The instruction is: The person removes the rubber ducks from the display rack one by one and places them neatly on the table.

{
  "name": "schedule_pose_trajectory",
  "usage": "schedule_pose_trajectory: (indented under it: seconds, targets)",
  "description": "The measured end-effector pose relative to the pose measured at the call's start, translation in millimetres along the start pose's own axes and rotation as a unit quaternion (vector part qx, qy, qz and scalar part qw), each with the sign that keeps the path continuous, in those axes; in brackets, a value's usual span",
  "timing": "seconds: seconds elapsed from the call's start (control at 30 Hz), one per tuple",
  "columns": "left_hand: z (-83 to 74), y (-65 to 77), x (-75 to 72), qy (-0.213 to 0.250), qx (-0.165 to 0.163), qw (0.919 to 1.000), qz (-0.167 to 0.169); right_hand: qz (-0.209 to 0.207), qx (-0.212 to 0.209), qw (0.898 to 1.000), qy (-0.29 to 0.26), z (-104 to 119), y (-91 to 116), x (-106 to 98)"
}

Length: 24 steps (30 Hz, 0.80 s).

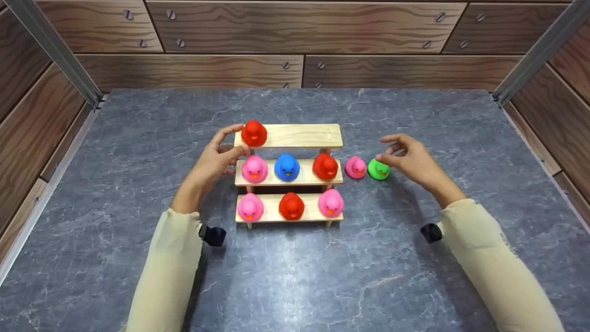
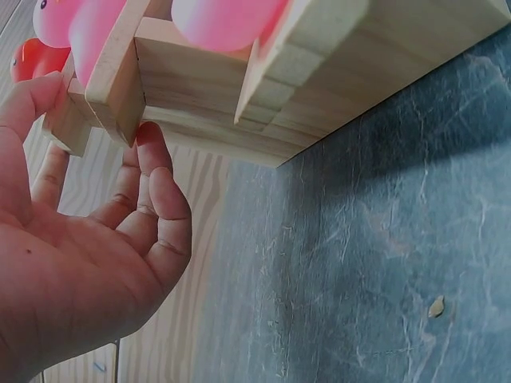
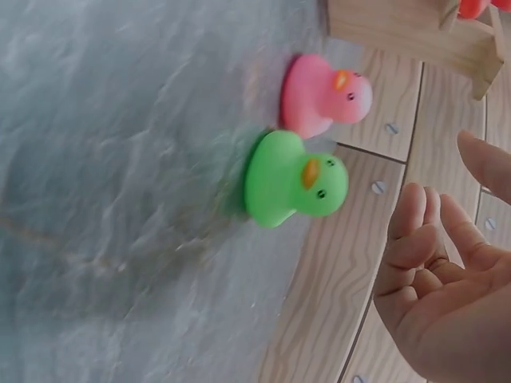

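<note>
A three-step wooden display stand (image 1: 304,135) bears small rubber ducks. My left hand (image 1: 215,159) grips the stand's left end, thumb at the front of the top step; in the left wrist view, its other fingers (image 2: 169,195) curl beside the wood. A red duck (image 1: 254,133) sits on the top step by that hand. On the middle step are pink, blue (image 1: 286,167) and red ducks; on the bottom, pink, red (image 1: 291,206) and pink. My right hand (image 1: 408,157), loosely bent and holding nothing, hovers beside a green duck (image 3: 275,179), apart from it. A pink duck (image 3: 307,96) stands next to the green one.
The stand and the two loose ducks are on a grey marbled tabletop (image 1: 295,276). Wood-patterned panels (image 1: 304,27) rise at the back and sides, with metal posts (image 1: 60,50) at the corners. A black wrist camera (image 1: 213,235) juts from the left sleeve.
</note>
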<state>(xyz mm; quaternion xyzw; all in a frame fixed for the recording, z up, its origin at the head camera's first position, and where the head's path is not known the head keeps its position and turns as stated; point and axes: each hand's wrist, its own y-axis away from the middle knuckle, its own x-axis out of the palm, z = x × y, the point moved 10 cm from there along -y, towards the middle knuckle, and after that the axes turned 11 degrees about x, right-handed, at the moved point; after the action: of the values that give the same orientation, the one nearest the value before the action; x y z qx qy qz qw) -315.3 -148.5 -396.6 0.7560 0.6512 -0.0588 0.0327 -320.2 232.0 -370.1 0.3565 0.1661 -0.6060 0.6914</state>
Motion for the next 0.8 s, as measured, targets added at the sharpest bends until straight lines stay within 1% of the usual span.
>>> schedule_pose_trajectory:
  seconds: [0.1,0.27,0.5,0.63,0.8]
  targets:
    - [0.9,-0.3,0.2,0.0,-0.002,1.0,-0.001,-0.003,-0.011,1.0,-0.008,6,1,-1]
    - [1.2,-0.4,-0.2,-0.001,-0.004,1.0,0.0,-0.008,-0.027,0.999,-0.038,14,4,-5]
    - [0.7,-0.8,1.0,-0.001,-0.005,1.0,0.0,-0.015,-0.034,0.997,-0.063,23,8,-8]
    - [0.1,-0.8,1.0,-0.001,-0.002,1.0,0.003,-0.011,-0.045,0.996,-0.08,32,9,-4]
    - [0.9,-0.4,-0.4,0.001,-0.003,1.0,0.004,0.003,-0.066,0.992,-0.103,43,11,6]
